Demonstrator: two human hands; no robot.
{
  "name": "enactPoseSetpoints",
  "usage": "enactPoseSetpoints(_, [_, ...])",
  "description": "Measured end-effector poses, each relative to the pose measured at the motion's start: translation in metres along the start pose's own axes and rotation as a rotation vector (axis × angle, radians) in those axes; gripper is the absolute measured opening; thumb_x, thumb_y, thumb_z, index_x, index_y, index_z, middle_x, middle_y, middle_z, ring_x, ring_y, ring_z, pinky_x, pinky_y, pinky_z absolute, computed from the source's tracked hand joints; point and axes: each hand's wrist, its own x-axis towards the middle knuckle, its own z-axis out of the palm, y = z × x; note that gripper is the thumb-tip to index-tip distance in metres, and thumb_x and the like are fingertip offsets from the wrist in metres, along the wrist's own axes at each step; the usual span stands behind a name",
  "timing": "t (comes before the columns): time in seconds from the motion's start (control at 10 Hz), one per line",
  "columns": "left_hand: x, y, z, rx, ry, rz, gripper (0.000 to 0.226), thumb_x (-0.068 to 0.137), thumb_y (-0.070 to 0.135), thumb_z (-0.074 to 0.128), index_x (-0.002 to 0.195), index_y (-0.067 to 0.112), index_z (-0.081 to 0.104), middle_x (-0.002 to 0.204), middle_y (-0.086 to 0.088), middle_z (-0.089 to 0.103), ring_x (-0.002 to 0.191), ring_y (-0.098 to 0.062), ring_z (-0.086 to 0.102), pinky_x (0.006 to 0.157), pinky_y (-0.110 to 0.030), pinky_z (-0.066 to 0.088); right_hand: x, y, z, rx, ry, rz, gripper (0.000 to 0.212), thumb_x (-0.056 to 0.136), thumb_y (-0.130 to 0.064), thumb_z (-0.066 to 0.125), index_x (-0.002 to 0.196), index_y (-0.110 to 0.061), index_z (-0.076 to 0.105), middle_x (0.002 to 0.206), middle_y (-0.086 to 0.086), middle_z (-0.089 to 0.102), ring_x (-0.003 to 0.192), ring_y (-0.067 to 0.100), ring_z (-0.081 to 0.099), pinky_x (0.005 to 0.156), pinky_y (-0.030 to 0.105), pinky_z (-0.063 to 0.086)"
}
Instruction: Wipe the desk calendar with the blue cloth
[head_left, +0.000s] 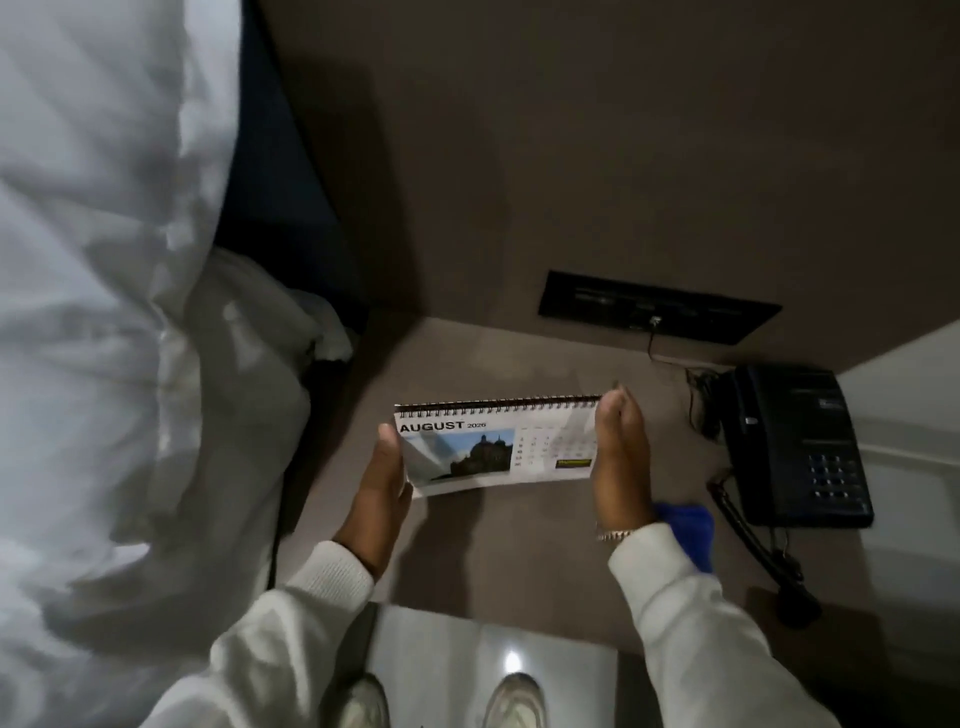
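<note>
The desk calendar (493, 447) is a white spiral-bound one showing "AUGUST" and a building photo. It is held between both hands just above the brown bedside table (509, 551). My left hand (382, 491) grips its left edge with the thumb on the front. My right hand (621, 457) grips its right edge. The blue cloth (685, 527) lies on the table just right of my right wrist, partly hidden by the white sleeve.
A dark telephone (800, 447) with its coiled cord sits at the table's right. A black socket panel (660, 306) is set in the wall behind. A bed with white bedding (114, 312) fills the left. My shoes (514, 701) stand on shiny floor below.
</note>
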Motion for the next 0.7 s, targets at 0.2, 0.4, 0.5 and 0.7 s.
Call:
enactPoseSetpoints(0.2, [0.068,0.055,-0.019,0.01,-0.018,-0.03,0.078,0.07,0.084,0.035,0.14,0.05,0.04,0.149,0.027,0.042,0.14,-0.003,0.036,0.117,-0.045,0.019,0.017,-0.024,0.036,0.111,0.011,0.016,0.049,0.081,-0.066,0.046,0.113,-0.031,0.034,0.135,0.023,0.056,0.124,0.04,0.057,0.103,0.061,0.046])
enactPoseSetpoints(0.4, [0.118,0.111,-0.004,0.052,-0.043,-0.033,0.075,0.083,0.079,0.025,0.148,0.042,0.028,0.156,0.018,0.032,0.144,-0.011,0.033,0.12,-0.051,0.02,0.066,-0.064,0.05,0.227,0.069,0.032,0.103,0.061,-0.094,0.044,0.142,-0.03,0.038,0.151,-0.002,0.045,0.14,0.025,0.043,0.116,0.055,0.034])
enactPoseSetpoints(0.5, [0.119,0.099,-0.009,0.017,0.023,-0.058,0.074,0.085,0.076,0.029,0.149,0.039,0.03,0.16,0.011,0.029,0.148,-0.015,0.028,0.119,-0.047,0.023,0.065,-0.053,0.051,0.228,-0.017,0.085,0.108,0.057,-0.099,0.036,0.145,-0.036,0.037,0.156,-0.001,0.04,0.143,0.02,0.038,0.118,0.054,0.029])
enactPoseSetpoints(0.7, [0.099,0.121,-0.008,0.045,0.035,-0.008,0.061,0.092,0.065,0.033,0.141,0.03,0.044,0.148,0.008,0.045,0.129,-0.008,0.047,0.109,-0.033,0.029,0.042,-0.076,0.033,0.2,0.177,0.035,0.074,0.089,-0.071,0.033,0.145,-0.023,0.037,0.155,0.006,0.041,0.136,0.016,0.042,0.114,0.041,0.034])
